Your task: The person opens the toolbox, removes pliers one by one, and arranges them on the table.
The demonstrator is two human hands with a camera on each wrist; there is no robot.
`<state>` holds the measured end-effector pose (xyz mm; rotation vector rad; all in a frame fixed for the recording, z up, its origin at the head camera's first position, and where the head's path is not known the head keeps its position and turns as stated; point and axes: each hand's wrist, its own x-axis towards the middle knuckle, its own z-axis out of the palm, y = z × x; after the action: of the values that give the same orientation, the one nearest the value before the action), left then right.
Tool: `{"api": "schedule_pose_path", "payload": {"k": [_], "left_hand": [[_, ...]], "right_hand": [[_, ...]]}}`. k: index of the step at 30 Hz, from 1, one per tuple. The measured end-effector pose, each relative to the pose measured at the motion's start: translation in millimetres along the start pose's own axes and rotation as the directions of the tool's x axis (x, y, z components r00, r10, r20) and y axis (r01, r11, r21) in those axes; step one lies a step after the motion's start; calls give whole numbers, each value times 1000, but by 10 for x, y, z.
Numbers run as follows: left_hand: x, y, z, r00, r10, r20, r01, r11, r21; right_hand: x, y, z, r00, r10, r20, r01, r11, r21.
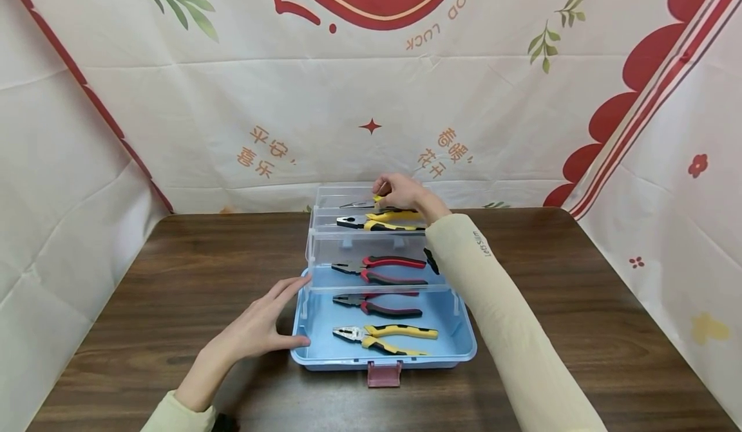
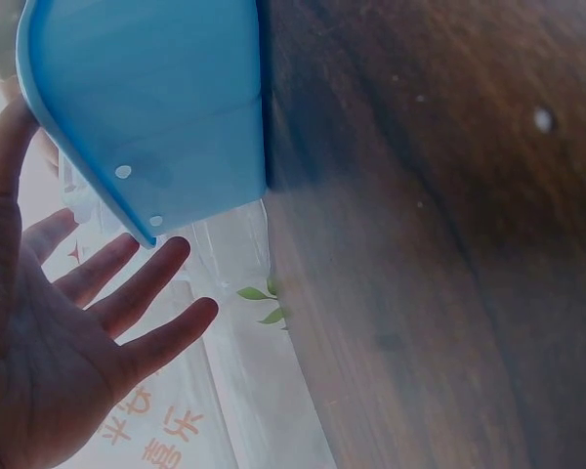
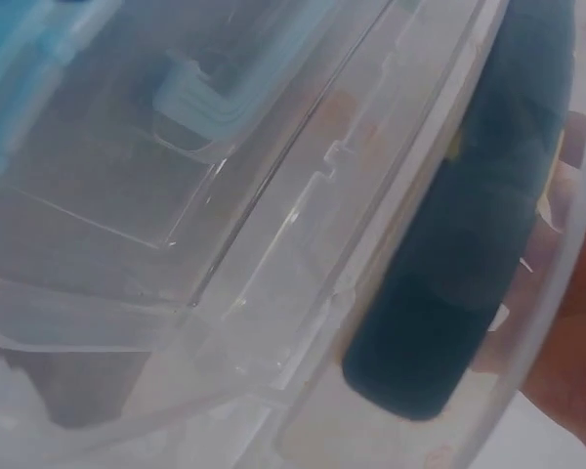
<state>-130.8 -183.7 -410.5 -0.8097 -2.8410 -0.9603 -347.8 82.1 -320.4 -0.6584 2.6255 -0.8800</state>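
A blue toolbox (image 1: 330, 365) stands on the table, its clear upper trays (image 1: 324, 242) raised and fanned out toward the back. My right hand (image 1: 401, 191) is over the rearmost tray and pinches yellow-handled slim-nosed pliers (image 1: 361, 204). Just in front lie yellow-and-black pliers (image 1: 351, 223); red-and-black pliers (image 1: 377, 263) rest in the tray below. The blue base holds another red-and-black pair (image 1: 394, 309) and yellow-and-black pliers (image 1: 350, 334). My left hand (image 1: 263, 322) touches the box's left side with fingers spread; the left wrist view shows its palm (image 2: 59, 362).
A pink latch (image 1: 384, 375) hangs at the front of the box. The brown wooden table (image 1: 232, 264) extends to both sides. Behind it hangs a printed white cloth (image 1: 324, 97). In the right wrist view, a clear tray wall (image 3: 293, 225) and a dark handle (image 3: 459, 254) fill the foreground.
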Motion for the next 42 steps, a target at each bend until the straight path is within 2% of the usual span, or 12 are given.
{"api": "schedule_pose_path", "payload": {"k": [7, 12, 16, 27, 34, 42], "left_hand": [[7, 4, -16, 1000, -11, 12, 11, 1000, 0], [14, 3, -18, 1000, -11, 13, 11, 1000, -5], [22, 0, -25, 1000, -8, 8, 8, 1000, -6], [17, -17, -2, 1000, -7, 10, 7, 1000, -14], [6, -20, 22, 1000, -6, 7, 7, 1000, -17], [-1, -13, 15, 1000, -6, 2, 6, 1000, -20]], "right_hand": [[13, 1, -15, 1000, -4, -15, 4, 1000, -1], [13, -25, -25, 999, -8, -49, 3, 996, -87], [11, -66, -38, 998, -31, -58, 24, 993, -119], [0, -45, -66, 1000, 16, -11, -18, 994, -109], [-23, -13, -58, 1000, -25, -10, 24, 994, -106], [-80, 27, -86, 997, -82, -11, 82, 996, -43]]}}
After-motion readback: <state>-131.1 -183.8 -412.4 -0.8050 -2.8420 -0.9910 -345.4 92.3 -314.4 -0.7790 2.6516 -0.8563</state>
